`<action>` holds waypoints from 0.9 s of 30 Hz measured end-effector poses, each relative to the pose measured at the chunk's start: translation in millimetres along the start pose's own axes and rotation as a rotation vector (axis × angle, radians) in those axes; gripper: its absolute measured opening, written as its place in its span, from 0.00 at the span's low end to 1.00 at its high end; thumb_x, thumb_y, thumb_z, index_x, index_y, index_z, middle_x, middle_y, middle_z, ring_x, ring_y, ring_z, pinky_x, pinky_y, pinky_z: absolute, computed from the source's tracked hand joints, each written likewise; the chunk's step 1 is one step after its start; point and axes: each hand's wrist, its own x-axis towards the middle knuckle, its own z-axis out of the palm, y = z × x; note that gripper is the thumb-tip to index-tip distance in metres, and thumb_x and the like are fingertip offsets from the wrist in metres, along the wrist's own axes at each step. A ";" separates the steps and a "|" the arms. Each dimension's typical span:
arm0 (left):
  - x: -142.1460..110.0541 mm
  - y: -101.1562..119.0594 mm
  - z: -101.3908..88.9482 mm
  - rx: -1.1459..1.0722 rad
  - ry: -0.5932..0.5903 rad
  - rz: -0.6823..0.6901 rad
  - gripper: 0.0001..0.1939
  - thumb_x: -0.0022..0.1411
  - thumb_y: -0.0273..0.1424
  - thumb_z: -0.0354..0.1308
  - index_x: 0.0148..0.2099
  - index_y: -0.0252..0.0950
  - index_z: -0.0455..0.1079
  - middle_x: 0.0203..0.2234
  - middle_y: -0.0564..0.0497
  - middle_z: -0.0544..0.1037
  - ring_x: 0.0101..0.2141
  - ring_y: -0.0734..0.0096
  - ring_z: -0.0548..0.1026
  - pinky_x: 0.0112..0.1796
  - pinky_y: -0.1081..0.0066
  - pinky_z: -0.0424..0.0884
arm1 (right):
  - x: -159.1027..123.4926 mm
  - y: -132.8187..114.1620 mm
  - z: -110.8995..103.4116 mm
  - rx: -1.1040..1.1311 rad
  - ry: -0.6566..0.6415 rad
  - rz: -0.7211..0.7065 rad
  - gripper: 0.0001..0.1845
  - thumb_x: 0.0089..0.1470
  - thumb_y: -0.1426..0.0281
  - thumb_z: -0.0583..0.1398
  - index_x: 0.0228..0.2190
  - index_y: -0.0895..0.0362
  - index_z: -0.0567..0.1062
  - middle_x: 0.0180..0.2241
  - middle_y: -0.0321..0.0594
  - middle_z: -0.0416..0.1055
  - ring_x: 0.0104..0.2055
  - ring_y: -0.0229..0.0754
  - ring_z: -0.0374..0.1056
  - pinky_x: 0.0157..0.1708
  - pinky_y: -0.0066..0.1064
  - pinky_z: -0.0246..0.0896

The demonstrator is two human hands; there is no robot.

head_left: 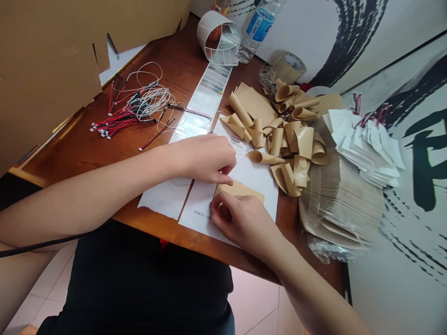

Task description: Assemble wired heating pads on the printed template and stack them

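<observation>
My left hand [209, 156] lies palm down over white printed sheets, its fingers curled and the thumb stretched toward the top edge of a brown kraft paper piece [246, 190]. What its fingers hold, if anything, is hidden. My right hand [246, 225] is closed in a pinch at the near left side of the kraft paper and covers part of it. Something small and dark shows at those fingertips, too small to name. Beneath both hands lies a white sheet [195, 221] with the print "DRS-2".
Wire leads with red cables [150, 102] lie at the left. A label roll [218, 39] trails a strip toward me, beside a water bottle [258, 30]. Rolled kraft paper pieces [277, 142], a bagged stack [342, 204] and white tags [366, 144] crowd the right. A cardboard sheet [52, 56] stands left.
</observation>
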 end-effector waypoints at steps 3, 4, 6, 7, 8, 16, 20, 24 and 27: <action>0.1 -0.4 0.3 0.005 0.009 0.004 0.14 0.65 0.41 0.63 0.33 0.37 0.81 0.31 0.48 0.83 0.31 0.67 0.76 0.32 0.66 0.59 | -0.4 -0.9 3.0 -0.064 0.035 -0.022 0.04 0.58 0.73 0.57 0.31 0.55 0.71 0.19 0.33 0.73 0.20 0.37 0.66 0.25 0.29 0.46; 0.1 -0.7 0.7 0.007 0.012 0.006 0.14 0.65 0.41 0.64 0.33 0.37 0.81 0.31 0.48 0.83 0.31 0.68 0.75 0.32 0.66 0.58 | -0.5 -1.1 3.9 -0.082 0.050 -0.033 0.05 0.58 0.73 0.57 0.31 0.55 0.71 0.20 0.33 0.73 0.20 0.37 0.66 0.25 0.30 0.45; 0.3 -1.3 1.5 0.008 0.017 0.009 0.14 0.65 0.41 0.64 0.32 0.38 0.81 0.30 0.48 0.83 0.30 0.68 0.75 0.31 0.66 0.58 | -0.6 -1.2 5.4 -0.119 0.082 -0.058 0.05 0.59 0.73 0.56 0.31 0.56 0.72 0.19 0.34 0.73 0.19 0.37 0.65 0.24 0.30 0.44; 0.4 -1.6 1.9 0.008 0.019 0.011 0.14 0.65 0.41 0.64 0.33 0.38 0.81 0.30 0.48 0.83 0.30 0.68 0.75 0.31 0.66 0.58 | -0.7 -1.2 5.9 -0.139 0.099 -0.069 0.06 0.59 0.73 0.56 0.30 0.56 0.72 0.19 0.34 0.73 0.19 0.37 0.64 0.24 0.30 0.43; 0.4 -1.8 2.2 0.005 0.021 0.012 0.14 0.65 0.41 0.64 0.33 0.38 0.81 0.30 0.48 0.83 0.31 0.68 0.75 0.31 0.66 0.58 | -0.8 -1.2 6.2 -0.157 0.113 -0.080 0.07 0.59 0.74 0.55 0.30 0.56 0.72 0.19 0.34 0.73 0.18 0.37 0.64 0.24 0.30 0.43; 0.1 -2.2 2.5 0.002 0.020 0.015 0.14 0.65 0.41 0.63 0.32 0.37 0.80 0.30 0.48 0.82 0.31 0.67 0.75 0.32 0.65 0.58 | -0.7 1.9 7.7 -0.169 0.105 -0.087 0.08 0.61 0.73 0.54 0.30 0.55 0.71 0.18 0.34 0.72 0.18 0.36 0.61 0.24 0.30 0.42; 0.3 -2.0 2.3 0.009 0.013 0.010 0.15 0.66 0.42 0.63 0.32 0.38 0.80 0.30 0.48 0.82 0.31 0.67 0.75 0.32 0.66 0.59 | -1.0 2.2 8.4 -0.192 0.104 -0.092 0.08 0.60 0.74 0.54 0.30 0.55 0.70 0.18 0.34 0.71 0.18 0.36 0.60 0.24 0.30 0.42; 0.5 -1.0 1.5 0.006 0.006 0.004 0.14 0.66 0.41 0.63 0.33 0.38 0.81 0.31 0.48 0.83 0.31 0.67 0.75 0.32 0.65 0.58 | -1.1 1.2 8.1 -0.227 0.108 -0.100 0.10 0.62 0.73 0.53 0.30 0.55 0.71 0.18 0.35 0.71 0.18 0.37 0.59 0.23 0.31 0.40; 0.6 -0.8 1.2 0.008 0.001 0.000 0.14 0.66 0.41 0.63 0.33 0.37 0.81 0.31 0.48 0.83 0.32 0.66 0.75 0.32 0.65 0.58 | -0.9 1.2 8.2 -0.231 0.121 -0.106 0.11 0.62 0.73 0.52 0.29 0.56 0.71 0.17 0.35 0.70 0.17 0.36 0.58 0.23 0.31 0.40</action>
